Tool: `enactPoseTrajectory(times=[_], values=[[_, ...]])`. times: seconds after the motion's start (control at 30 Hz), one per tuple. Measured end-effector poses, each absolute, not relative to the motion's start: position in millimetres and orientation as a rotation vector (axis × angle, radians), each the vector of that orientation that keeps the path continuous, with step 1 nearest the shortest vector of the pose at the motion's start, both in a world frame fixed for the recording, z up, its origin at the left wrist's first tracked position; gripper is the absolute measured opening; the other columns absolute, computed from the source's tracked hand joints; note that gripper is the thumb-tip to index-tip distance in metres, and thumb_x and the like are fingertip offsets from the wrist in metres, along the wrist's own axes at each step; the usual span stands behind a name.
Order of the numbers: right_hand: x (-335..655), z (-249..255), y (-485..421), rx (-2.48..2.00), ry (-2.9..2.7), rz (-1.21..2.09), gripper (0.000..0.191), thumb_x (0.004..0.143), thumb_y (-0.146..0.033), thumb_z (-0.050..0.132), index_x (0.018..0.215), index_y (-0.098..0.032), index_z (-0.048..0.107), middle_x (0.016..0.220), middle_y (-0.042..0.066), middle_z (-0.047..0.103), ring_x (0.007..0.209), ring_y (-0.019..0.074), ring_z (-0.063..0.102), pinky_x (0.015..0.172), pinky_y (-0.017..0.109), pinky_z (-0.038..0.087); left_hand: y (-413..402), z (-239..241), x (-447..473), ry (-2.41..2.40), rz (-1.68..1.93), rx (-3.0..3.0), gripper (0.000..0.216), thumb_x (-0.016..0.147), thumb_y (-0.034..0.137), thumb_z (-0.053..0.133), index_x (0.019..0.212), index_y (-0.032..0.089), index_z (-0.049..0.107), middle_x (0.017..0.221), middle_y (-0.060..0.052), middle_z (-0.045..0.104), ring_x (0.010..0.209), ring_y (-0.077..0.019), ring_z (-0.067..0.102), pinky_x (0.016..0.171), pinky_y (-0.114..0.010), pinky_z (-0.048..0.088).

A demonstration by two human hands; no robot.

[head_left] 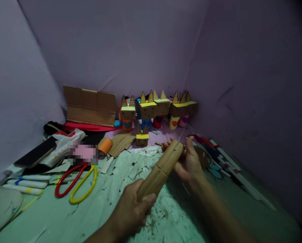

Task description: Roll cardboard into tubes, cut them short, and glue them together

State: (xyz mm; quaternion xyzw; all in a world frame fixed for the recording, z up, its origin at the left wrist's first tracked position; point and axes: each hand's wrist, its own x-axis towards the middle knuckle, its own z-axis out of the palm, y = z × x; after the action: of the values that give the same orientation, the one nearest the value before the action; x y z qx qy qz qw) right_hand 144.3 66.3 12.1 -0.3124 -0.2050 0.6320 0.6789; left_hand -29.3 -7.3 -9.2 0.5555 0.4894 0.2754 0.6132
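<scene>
A long brown cardboard strip point(163, 167), creased across its middle, is tilted up and away from me above the table. My left hand point(133, 206) grips its near end, thumb on top. At its far end is my right hand point(188, 162), fingers curled behind the cardboard and thumb raised off it. Part of the right fingers is hidden by the strip. Just beyond stands a small cardboard cat head point(142, 139) with a yellow top and pointed ears.
Several cardboard cat figures point(147, 109) on coloured tubes stand along the back wall. To the left lie red-and-yellow-handled scissors point(83, 189), markers point(26, 184), an orange tube point(105, 146) and a folded cardboard piece point(90, 106). More pens point(225, 155) lie right. Scraps dot the green tabletop point(110, 192).
</scene>
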Motion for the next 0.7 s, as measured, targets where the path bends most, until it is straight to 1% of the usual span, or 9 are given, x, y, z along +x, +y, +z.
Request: enactPoseTrajectory(times=[0.07,0.1,0.2,0.27,0.33,0.4,0.53,0.63,0.7], values=[[137,15,61,-0.659,-0.515,1.534,0.051,0.053,-0.060,0.077,0.080,-0.018,0.065,0.076,0.006,0.071,0.080,0.0256,0.068,0.068,0.036,0.056,-4,-11,-32,1.149,0.695,1.287,0.033,0.078,0.050,0.054,0.088,0.018,0.050,0.050,0.008,0.041,0.037,-0.0072,0.037,0.033,-0.017,0.029],[132,15,57,-0.649,-0.564,1.596,0.050,0.055,-0.057,0.077,0.083,-0.018,0.065,0.081,0.007,0.072,0.083,0.0263,0.068,0.071,0.037,0.055,-1,-11,-33,1.157,0.720,1.308,0.034,0.078,0.050,0.055,0.089,0.018,0.050,0.050,0.008,0.041,0.038,-0.0076,0.037,0.034,-0.017,0.030],[118,8,46,-0.658,-0.677,1.700,0.047,0.056,-0.039,0.083,0.093,-0.018,0.063,0.089,0.006,0.072,0.084,0.0232,0.068,0.076,0.036,0.053,4,-12,-36,1.147,0.743,1.424,0.040,0.076,0.054,0.054,0.088,0.016,0.052,0.054,0.006,0.041,0.043,-0.0093,0.037,0.039,-0.021,0.031],[112,2,41,-0.628,-0.684,1.724,0.046,0.058,-0.034,0.084,0.094,-0.017,0.061,0.086,0.006,0.072,0.080,0.0207,0.068,0.073,0.033,0.052,6,-11,-37,1.153,0.767,1.541,0.042,0.074,0.055,0.054,0.085,0.014,0.056,0.060,0.003,0.044,0.051,-0.0111,0.038,0.046,-0.023,0.032],[108,-1,38,-0.582,-0.653,1.746,0.044,0.059,-0.034,0.083,0.091,-0.016,0.060,0.080,0.005,0.071,0.075,0.0196,0.068,0.070,0.032,0.052,6,-9,-38,1.180,0.794,1.648,0.040,0.073,0.053,0.055,0.078,0.014,0.059,0.063,0.000,0.046,0.058,-0.0127,0.038,0.051,-0.024,0.032],[106,-2,36,-0.545,-0.636,1.775,0.044,0.059,-0.034,0.083,0.090,-0.016,0.059,0.077,0.005,0.071,0.072,0.0190,0.067,0.067,0.031,0.052,5,-8,-37,1.204,0.813,1.676,0.039,0.070,0.052,0.058,0.077,0.014,0.060,0.063,0.000,0.047,0.059,-0.0133,0.038,0.052,-0.025,0.032],[101,-3,35,-0.533,-0.654,1.759,0.040,0.061,-0.036,0.082,0.087,-0.014,0.061,0.078,0.008,0.071,0.070,0.0172,0.066,0.062,0.026,0.050,4,-8,-33,1.152,0.763,1.519,0.047,0.066,0.059,0.059,0.081,0.015,0.055,0.059,0.001,0.049,0.051,-0.0124,0.043,0.048,-0.024,0.035],[99,-4,35,-0.551,-0.622,1.730,0.040,0.061,-0.036,0.082,0.087,-0.013,0.062,0.080,0.009,0.072,0.073,0.0191,0.068,0.067,0.030,0.052,2,-10,-27,1.134,0.690,1.370,0.055,0.066,0.067,0.056,0.083,0.016,0.051,0.055,0.002,0.048,0.042,-0.0114,0.045,0.038,-0.022,0.034],[99,-4,37,-0.558,-0.610,1.738,0.042,0.060,-0.036,0.082,0.089,-0.012,0.063,0.080,0.009,0.072,0.075,0.0210,0.069,0.071,0.033,0.052,0,-10,-25,1.140,0.702,1.361,0.056,0.067,0.067,0.056,0.086,0.015,0.052,0.055,0.002,0.049,0.040,-0.0110,0.046,0.036,-0.021,0.033]])
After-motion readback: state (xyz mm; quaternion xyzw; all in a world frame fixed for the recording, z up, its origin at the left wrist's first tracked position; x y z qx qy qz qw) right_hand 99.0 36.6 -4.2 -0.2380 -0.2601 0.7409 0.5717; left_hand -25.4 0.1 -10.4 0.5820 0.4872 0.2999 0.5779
